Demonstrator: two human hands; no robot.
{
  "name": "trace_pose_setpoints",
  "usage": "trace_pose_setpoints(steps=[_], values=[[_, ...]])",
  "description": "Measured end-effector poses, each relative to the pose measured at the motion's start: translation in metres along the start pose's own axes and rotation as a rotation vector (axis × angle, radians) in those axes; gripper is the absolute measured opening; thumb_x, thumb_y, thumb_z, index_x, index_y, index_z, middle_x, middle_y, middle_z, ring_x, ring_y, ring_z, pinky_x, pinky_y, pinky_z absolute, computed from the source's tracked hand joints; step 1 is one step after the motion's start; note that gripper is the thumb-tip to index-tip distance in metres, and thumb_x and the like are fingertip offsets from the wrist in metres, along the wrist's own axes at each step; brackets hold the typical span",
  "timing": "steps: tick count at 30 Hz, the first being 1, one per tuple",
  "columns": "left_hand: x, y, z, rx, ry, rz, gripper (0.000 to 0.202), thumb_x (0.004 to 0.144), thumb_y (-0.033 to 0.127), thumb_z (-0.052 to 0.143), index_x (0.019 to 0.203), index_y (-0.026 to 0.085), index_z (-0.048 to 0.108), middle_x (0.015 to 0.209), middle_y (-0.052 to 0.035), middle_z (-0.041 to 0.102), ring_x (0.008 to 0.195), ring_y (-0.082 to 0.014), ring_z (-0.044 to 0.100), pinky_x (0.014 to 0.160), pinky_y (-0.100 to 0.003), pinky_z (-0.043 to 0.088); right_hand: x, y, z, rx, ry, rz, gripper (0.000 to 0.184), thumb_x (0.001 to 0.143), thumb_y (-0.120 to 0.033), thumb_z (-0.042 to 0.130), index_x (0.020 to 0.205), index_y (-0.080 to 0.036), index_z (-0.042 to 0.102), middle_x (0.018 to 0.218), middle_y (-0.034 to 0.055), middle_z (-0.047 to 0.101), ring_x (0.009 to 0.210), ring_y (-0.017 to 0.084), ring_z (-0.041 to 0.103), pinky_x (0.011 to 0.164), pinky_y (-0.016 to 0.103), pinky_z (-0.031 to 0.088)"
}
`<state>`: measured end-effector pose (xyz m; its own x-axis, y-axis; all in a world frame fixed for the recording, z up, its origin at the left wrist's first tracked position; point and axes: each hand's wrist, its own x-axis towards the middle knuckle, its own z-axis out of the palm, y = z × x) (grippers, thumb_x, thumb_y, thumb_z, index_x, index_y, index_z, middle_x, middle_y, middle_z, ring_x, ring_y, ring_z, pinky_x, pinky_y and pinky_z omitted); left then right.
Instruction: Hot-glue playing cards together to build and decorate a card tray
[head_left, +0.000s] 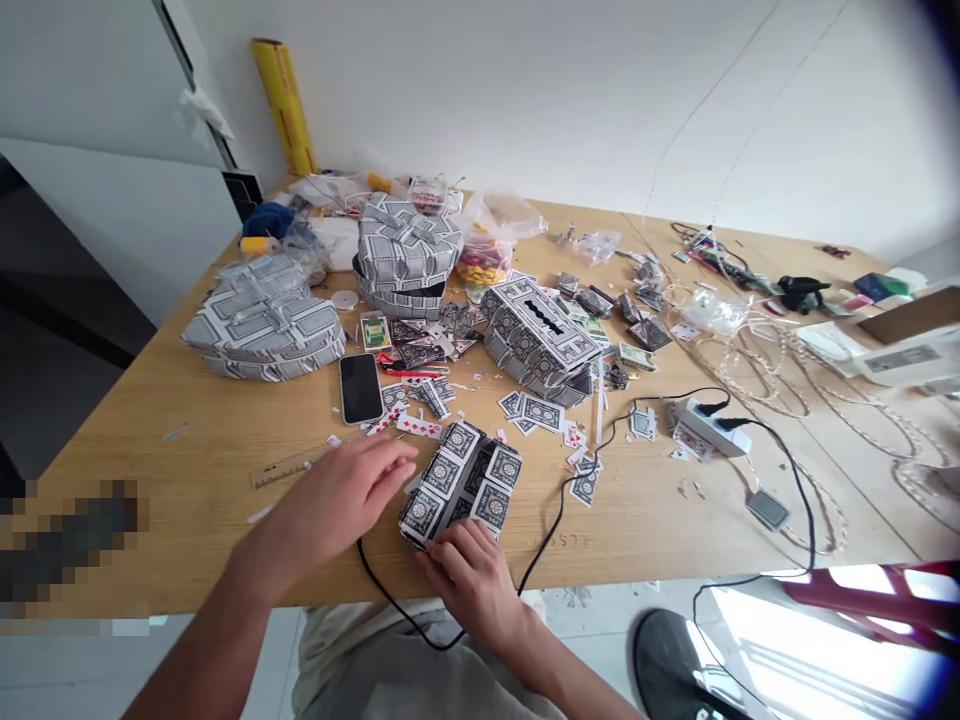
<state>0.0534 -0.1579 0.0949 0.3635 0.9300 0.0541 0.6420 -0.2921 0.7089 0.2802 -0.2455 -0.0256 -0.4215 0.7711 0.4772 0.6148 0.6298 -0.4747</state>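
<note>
A small box covered in black-and-white playing cards lies near the front edge of the wooden table. My left hand rests flat beside its left side, fingers stretched toward it. My right hand presses on the box's near end with its fingers curled against the cards. A black cable runs under my right hand. A wooden ruler lies just left of my left hand.
Card-covered heart boxes, a stacked round box and a slotted box stand behind. A phone, loose cards, a power strip, cords and a yellow roll crowd the table. A red chair stands right.
</note>
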Motion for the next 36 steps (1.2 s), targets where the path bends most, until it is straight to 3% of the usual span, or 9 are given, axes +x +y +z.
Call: trace_pose_setpoints(steps=[3,6,15,17,20,22,27,32,36], values=[[0.023,0.028,-0.042,0.023,0.177,0.251,0.026,0.110,0.036,0.054,0.109,0.025,0.077,0.102,-0.0019,0.081,0.088,-0.0172,0.075,0.079,-0.028,0.054,0.000,-0.001,-0.002,-0.001,-0.012,0.011,0.010,0.105,-0.020,0.067,0.095,-0.022,0.064,0.084,0.0021,0.071,0.079,0.018,0.062,0.076,0.034,0.049],[0.036,0.047,-0.068,0.034,0.331,0.477,0.017,0.109,0.026,0.059,0.110,0.021,0.076,0.095,-0.0001,0.079,0.082,-0.0128,0.072,0.076,-0.026,0.054,0.002,-0.001,-0.004,-0.010,-0.014,0.012,0.006,0.104,-0.020,0.069,0.100,-0.022,0.065,0.086,0.0029,0.072,0.082,0.019,0.065,0.078,0.035,0.053],[0.035,0.037,-0.082,0.009,0.445,0.574,0.012,0.105,0.020,0.067,0.094,0.023,0.072,0.079,0.0078,0.075,0.068,-0.0077,0.069,0.065,-0.025,0.053,0.019,-0.005,-0.030,0.035,-0.092,0.024,0.022,0.095,-0.013,0.077,0.113,-0.021,0.069,0.096,0.0050,0.079,0.100,0.024,0.073,0.107,0.048,0.057],[0.033,0.036,-0.085,-0.028,0.445,0.553,0.012,0.105,0.020,0.067,0.094,0.023,0.072,0.078,0.0084,0.074,0.067,-0.0073,0.068,0.065,-0.025,0.054,0.028,0.017,-0.049,-0.007,-0.055,0.013,0.023,0.095,-0.011,0.075,0.116,-0.021,0.071,0.099,0.0064,0.080,0.103,0.025,0.074,0.105,0.048,0.058],[0.031,0.035,-0.091,-0.140,0.403,0.637,0.011,0.104,0.019,0.068,0.095,0.023,0.072,0.077,0.0086,0.074,0.063,-0.0058,0.067,0.056,-0.023,0.053,0.042,0.074,-0.081,-0.200,0.176,0.233,0.010,0.101,-0.016,0.065,0.102,-0.022,0.073,0.095,0.0085,0.079,0.094,0.025,0.075,0.089,0.042,0.061],[0.030,0.034,-0.094,-0.185,0.398,0.670,0.011,0.104,0.020,0.068,0.094,0.024,0.072,0.076,0.0075,0.075,0.062,-0.0073,0.069,0.052,-0.023,0.052,0.050,0.119,-0.097,-0.348,0.121,0.430,0.018,0.103,-0.027,0.060,0.102,-0.020,0.076,0.096,0.0115,0.081,0.091,0.027,0.077,0.084,0.043,0.062],[0.033,0.029,-0.094,-0.144,0.429,0.568,0.018,0.106,0.025,0.064,0.091,0.025,0.074,0.071,0.0050,0.073,0.066,-0.0113,0.073,0.053,-0.025,0.048,0.057,0.200,-0.094,-0.359,-0.003,0.486,0.044,0.092,-0.038,0.065,0.127,-0.014,0.077,0.131,0.0216,0.079,0.119,0.035,0.076,0.103,0.052,0.062],[0.037,0.028,-0.089,-0.085,0.482,0.546,0.015,0.105,0.024,0.066,0.092,0.022,0.072,0.074,0.0057,0.074,0.063,-0.0078,0.067,0.057,-0.024,0.044,0.050,0.216,-0.079,-0.319,-0.036,0.500,0.044,0.097,-0.045,0.056,0.114,-0.015,0.082,0.124,0.0217,0.082,0.116,0.035,0.078,0.106,0.053,0.060],[0.043,0.027,-0.085,-0.068,0.470,0.527,0.013,0.105,0.022,0.066,0.094,0.019,0.073,0.071,0.0068,0.069,0.063,-0.0059,0.061,0.062,-0.023,0.043,0.055,0.205,-0.090,-0.341,0.040,0.523,0.045,0.100,-0.046,0.049,0.104,-0.016,0.083,0.105,0.0196,0.085,0.095,0.033,0.081,0.090,0.049,0.063]])
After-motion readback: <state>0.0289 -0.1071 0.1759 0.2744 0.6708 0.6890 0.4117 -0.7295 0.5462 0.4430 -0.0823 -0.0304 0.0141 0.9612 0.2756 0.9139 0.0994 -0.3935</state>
